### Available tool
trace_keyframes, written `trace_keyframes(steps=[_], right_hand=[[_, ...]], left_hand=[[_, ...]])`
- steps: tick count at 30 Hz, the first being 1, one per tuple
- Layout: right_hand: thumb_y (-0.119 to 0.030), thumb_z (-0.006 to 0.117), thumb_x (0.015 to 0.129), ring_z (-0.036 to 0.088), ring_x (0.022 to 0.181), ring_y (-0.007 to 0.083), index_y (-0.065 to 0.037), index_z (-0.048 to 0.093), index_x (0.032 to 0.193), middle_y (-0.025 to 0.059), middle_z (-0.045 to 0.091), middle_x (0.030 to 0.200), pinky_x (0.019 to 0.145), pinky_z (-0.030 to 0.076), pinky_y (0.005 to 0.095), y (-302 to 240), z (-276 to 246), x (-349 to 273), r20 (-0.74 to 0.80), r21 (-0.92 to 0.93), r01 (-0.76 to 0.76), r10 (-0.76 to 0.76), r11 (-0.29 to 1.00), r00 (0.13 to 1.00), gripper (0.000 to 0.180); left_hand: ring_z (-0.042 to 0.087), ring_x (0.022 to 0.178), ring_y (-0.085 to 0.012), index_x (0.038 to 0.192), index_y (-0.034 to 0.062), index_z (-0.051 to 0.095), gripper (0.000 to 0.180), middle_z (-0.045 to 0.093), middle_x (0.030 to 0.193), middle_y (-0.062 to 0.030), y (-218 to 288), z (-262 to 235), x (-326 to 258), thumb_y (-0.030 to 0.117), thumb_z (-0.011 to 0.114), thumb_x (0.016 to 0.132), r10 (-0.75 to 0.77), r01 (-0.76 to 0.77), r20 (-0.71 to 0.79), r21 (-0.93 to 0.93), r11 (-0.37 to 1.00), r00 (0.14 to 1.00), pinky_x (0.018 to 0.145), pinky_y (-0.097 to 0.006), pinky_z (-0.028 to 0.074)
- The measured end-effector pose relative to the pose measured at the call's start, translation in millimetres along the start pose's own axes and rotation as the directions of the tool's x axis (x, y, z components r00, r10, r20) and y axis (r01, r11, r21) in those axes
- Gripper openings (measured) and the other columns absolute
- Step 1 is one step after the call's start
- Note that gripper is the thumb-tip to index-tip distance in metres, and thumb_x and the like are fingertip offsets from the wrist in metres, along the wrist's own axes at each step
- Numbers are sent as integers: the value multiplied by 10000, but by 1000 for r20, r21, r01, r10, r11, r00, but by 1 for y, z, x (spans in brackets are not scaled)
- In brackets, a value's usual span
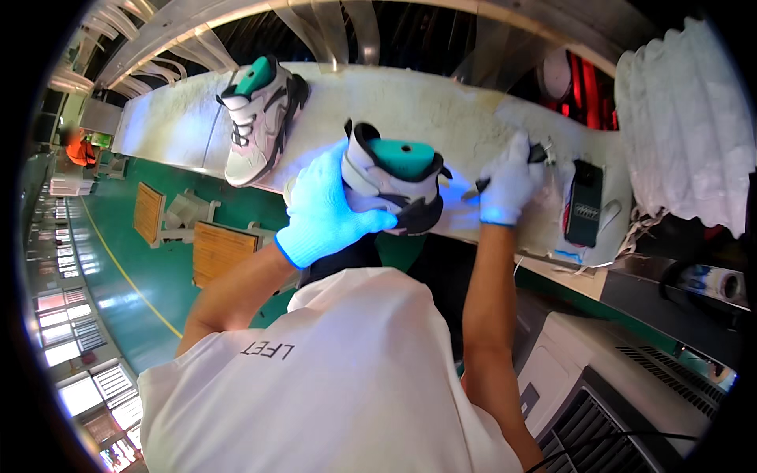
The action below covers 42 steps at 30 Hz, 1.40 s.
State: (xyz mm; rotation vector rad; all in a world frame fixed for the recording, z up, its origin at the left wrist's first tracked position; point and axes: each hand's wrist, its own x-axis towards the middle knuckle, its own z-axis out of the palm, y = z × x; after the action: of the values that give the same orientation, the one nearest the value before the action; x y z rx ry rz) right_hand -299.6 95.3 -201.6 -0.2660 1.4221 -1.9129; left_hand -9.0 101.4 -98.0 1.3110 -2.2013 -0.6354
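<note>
My left hand [325,206], in a white glove, grips a white and black shoe [392,185] with a teal last inside it, held just above the white conveyor belt [441,110]. My right hand [511,183], also gloved, holds a small dark tool [539,153] with its tip by the shoe's heel end. A second shoe of the same kind [259,118] lies on the belt to the left, untouched.
A black box-shaped device [585,203] sits on the belt to the right of my right hand. A white padded wall [686,126] stands at far right. Grey machine housing [623,386] lies at lower right. Wooden stands [213,251] rest on the green floor at left.
</note>
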Motion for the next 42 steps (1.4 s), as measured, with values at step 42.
trace_keyframes(steps=[42], right_hand=[[-509, 720, 1099, 459, 492, 150, -207, 489, 734, -17, 461, 595, 501, 408, 320, 18, -43, -17, 84, -357, -165, 207, 919, 975, 527]], left_hand=[[779, 1131, -224, 1313, 35, 740, 690, 799, 1242, -90, -45, -98, -169, 142, 1056, 709, -737, 190, -474, -765, 616, 482, 1011, -393, 634]])
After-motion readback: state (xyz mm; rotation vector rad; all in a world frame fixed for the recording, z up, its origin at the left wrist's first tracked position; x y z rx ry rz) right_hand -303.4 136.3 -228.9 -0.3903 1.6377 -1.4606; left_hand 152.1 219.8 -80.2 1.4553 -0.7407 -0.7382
